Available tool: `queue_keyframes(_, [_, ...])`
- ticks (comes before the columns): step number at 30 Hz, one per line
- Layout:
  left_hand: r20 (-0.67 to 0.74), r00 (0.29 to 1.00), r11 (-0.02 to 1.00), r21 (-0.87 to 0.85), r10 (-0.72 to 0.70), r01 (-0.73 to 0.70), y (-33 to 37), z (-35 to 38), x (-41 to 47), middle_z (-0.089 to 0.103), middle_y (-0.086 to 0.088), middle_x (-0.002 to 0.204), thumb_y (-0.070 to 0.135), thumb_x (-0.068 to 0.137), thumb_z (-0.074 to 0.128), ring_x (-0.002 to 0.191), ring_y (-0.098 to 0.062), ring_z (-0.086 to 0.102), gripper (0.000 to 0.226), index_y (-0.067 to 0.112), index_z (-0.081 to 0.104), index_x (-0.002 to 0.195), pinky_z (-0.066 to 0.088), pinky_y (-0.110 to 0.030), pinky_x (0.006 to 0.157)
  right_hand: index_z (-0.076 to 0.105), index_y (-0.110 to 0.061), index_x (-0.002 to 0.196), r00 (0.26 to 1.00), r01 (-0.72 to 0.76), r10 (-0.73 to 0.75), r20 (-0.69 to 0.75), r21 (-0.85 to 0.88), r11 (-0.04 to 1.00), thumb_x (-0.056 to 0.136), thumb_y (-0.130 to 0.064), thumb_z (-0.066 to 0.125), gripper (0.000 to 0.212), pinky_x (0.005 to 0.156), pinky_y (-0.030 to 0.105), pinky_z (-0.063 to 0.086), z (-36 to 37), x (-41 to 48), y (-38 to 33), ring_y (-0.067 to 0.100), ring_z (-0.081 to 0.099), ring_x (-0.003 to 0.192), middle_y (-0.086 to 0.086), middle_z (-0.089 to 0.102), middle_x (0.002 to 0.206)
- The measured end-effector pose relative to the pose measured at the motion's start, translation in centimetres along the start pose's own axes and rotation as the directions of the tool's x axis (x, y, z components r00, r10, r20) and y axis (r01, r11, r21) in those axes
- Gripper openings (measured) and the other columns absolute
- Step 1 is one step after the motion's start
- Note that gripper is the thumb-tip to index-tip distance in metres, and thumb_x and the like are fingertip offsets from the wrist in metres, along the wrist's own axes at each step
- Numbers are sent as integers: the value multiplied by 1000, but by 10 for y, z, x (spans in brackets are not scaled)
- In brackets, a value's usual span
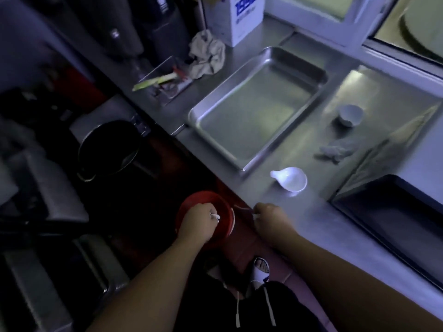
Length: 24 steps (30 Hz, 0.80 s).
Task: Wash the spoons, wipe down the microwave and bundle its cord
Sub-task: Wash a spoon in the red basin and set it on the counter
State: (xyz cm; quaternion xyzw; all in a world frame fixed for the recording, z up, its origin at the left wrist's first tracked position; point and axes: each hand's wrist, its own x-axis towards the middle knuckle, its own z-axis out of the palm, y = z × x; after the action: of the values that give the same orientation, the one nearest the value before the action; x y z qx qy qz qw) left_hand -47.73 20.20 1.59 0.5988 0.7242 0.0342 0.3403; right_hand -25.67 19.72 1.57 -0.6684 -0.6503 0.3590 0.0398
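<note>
Two hands work at the near edge of our steel tabletop (311,224), and both are curled into loose fists. Our left hand (197,222) hangs over a red bowl (189,204) that sits below the tabletop edge, and its fingers are closed around something small and white, of which only a tip shows; we cannot tell what it is. Our right hand (271,218) rests on the tabletop rim just beside the bowl, pinching a thin pale piece that pokes out toward the left hand; it is too blurred to name. One white spoon (288,179) lies alone on the tabletop beyond the right hand, bowl side up, handle pointing left. Past it sits a shallow metal tray (309,68), and to the right of the tray stand a small white cup (350,114) and a grey rag (334,149) lying flat. A dark tray (340,200) sits at the right edge, near our right forearm. Farther back, a crumpled cloth (208,55) lies beside a white carton (239,20) with blue print. Down to the left, in shadow, a black pot (109,149) rests on a lower surface. Below us, a sandalled foot (260,270) shows on the floor.
</note>
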Motion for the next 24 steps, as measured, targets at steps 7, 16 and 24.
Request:
queue_keyframes(7, [14,990,989,-55,-137,138,-86,-6,-8,69,2,97,22,84,62,89,-22,67,9,28,68,81,56,-38,79,68,-17,95,994,56,-45,102,-105,993,86,-22,57,14,71,37,49,67,38,-53,37,67,89,14,70,97])
queue_keyframes(16, [60,987,989,-9,-149,150,-177,3,22,66,-5,106,19,92,62,95,-27,64,13,21,73,98,39,-29,72,67,-11,96,990,17,3,138,-145,989,81,-12,58,18,75,39,52,146,88,-106,40,67,92,20,68,101])
queue_keyframes(24, [126,968,975,-7,-219,221,-216,39,73,69,-10,106,16,92,60,97,-31,66,15,17,73,99,43,-32,74,70,-9,106,973,-22,56,223,-153,988,83,-9,60,25,78,38,51,205,135,-95,41,67,96,20,68,106])
